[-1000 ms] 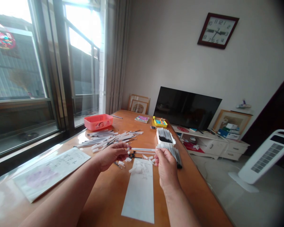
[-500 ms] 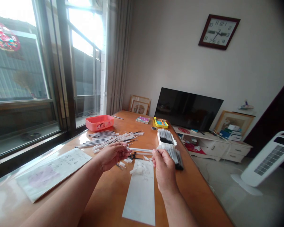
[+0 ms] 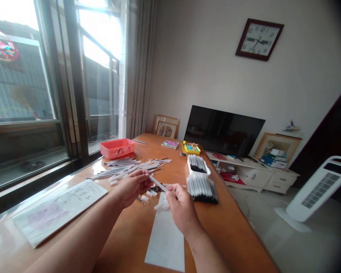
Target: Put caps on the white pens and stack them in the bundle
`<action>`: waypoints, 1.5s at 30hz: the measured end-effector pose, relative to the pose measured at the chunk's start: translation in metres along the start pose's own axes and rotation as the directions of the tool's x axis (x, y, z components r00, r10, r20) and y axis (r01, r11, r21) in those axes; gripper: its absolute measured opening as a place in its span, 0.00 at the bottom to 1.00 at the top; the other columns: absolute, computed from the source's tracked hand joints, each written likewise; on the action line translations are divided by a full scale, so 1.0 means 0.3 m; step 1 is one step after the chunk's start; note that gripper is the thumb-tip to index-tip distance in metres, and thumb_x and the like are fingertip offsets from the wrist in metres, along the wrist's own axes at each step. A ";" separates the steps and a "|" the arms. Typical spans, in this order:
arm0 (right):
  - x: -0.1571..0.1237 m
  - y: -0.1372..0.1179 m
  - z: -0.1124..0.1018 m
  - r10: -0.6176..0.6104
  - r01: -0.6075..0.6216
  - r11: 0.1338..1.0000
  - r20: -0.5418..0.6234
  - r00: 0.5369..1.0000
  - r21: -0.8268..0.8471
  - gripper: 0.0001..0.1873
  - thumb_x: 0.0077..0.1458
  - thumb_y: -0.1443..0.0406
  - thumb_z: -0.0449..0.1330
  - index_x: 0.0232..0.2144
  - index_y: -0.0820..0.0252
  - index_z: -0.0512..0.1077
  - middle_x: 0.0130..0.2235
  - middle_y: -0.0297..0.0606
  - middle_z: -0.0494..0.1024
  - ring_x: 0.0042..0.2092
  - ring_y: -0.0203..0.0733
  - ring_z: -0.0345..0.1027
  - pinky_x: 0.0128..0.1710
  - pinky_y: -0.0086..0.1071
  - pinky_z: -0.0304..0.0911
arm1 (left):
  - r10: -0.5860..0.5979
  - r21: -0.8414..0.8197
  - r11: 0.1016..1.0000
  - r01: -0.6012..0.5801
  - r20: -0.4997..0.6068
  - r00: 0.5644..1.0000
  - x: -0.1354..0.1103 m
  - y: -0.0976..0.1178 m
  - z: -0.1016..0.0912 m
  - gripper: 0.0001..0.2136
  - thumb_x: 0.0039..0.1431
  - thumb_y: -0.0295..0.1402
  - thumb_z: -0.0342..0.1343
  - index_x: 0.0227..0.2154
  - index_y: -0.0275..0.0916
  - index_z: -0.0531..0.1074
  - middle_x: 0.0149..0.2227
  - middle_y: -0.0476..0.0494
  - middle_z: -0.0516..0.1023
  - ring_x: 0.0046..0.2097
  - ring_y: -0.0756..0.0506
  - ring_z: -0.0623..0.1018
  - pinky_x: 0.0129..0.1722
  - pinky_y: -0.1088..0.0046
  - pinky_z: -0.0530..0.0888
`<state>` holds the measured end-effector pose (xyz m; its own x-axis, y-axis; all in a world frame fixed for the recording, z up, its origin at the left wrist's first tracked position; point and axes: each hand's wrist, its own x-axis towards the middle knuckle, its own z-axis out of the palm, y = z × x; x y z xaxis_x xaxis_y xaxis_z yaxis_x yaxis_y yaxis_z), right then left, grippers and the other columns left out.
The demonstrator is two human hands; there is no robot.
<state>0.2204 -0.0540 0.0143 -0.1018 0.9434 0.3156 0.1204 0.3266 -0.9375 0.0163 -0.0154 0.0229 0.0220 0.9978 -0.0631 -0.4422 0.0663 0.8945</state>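
The left hand's (image 3: 138,186) thumb and fingertips are pinched together on the far end of a slim white pen barrel (image 3: 158,184). The right hand's (image 3: 182,204) thumb and forefinger are clamped on its near end, so the barrel slants between the two hands, above the wooden table (image 3: 230,231). Just below the fingers lie small white plastic pieces (image 3: 145,198) and, beneath the right hand, a long white paper strip (image 3: 165,242) that runs toward the person.

Beside the right hand lies a row of clear pen barrels with black ends (image 3: 201,187); just beyond it, a white tub (image 3: 207,172) holds more of the same. Past the left hand spreads a loose heap of pen parts (image 3: 139,165), with an open coral plastic box (image 3: 118,151) behind it. A notebook (image 3: 53,216) with Chinese characters on its cover lies left of the left forearm.

Toward the table's far end are a small colourful book (image 3: 169,144) and a yellow box (image 3: 192,149). Farther off stand a black television (image 3: 224,134), a white cabinet (image 3: 252,177) and a white tower fan (image 3: 318,193). A square clock (image 3: 260,40) hangs tilted in view on the wall.
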 end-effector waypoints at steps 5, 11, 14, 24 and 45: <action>-0.015 0.000 0.027 -0.072 0.077 0.993 0.058 0.996 -0.089 0.16 0.60 0.55 0.57 0.41 0.59 0.77 0.24 0.30 0.69 0.23 0.34 0.58 0.21 0.26 0.52 | 0.040 0.047 0.998 -0.038 -0.033 0.999 -0.006 -0.015 0.031 0.12 0.54 0.35 0.68 0.36 0.37 0.72 0.29 0.47 0.78 0.30 0.50 0.78 0.34 0.76 0.75; -0.020 0.004 0.037 -0.105 0.113 0.977 0.053 0.993 -0.181 0.16 0.62 0.56 0.56 0.40 0.58 0.78 0.23 0.31 0.71 0.23 0.35 0.60 0.22 0.27 0.51 | 0.124 0.117 0.986 -0.115 -0.068 0.990 -0.016 -0.047 0.067 0.18 0.48 0.42 0.71 0.32 0.37 0.69 0.26 0.49 0.77 0.28 0.50 0.76 0.32 0.75 0.73; -0.020 -0.001 0.037 -0.121 0.131 0.972 0.059 0.991 -0.197 0.15 0.62 0.57 0.55 0.41 0.58 0.78 0.24 0.31 0.73 0.25 0.37 0.63 0.24 0.27 0.53 | 0.152 0.133 0.981 -0.139 -0.089 0.984 -0.017 -0.055 0.076 0.19 0.46 0.44 0.71 0.31 0.38 0.70 0.26 0.49 0.76 0.29 0.49 0.76 0.33 0.73 0.72; -0.020 -0.001 0.043 -0.109 0.113 0.985 0.039 0.993 -0.127 0.15 0.61 0.56 0.56 0.41 0.57 0.78 0.26 0.34 0.77 0.27 0.39 0.68 0.27 0.28 0.59 | 0.212 0.138 0.971 -0.196 -0.113 0.971 -0.026 -0.060 0.100 0.19 0.48 0.45 0.70 0.31 0.38 0.69 0.25 0.50 0.76 0.27 0.50 0.74 0.32 0.73 0.70; 0.000 0.007 0.016 -0.001 0.012 0.983 0.058 0.998 -0.183 0.13 0.63 0.58 0.54 0.31 0.57 0.74 0.23 0.30 0.71 0.25 0.36 0.64 0.25 0.27 0.54 | 0.206 0.143 0.974 -0.175 -0.244 0.948 0.035 -0.042 0.024 0.22 0.42 0.44 0.73 0.36 0.37 0.73 0.29 0.46 0.80 0.28 0.50 0.76 0.32 0.75 0.72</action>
<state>0.2158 -0.0535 0.0115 -0.1586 0.9382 0.3076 0.2980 0.3425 -0.8910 0.0287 -0.0058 0.0143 -0.2885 0.9573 0.0165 -0.3060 -0.1086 0.9458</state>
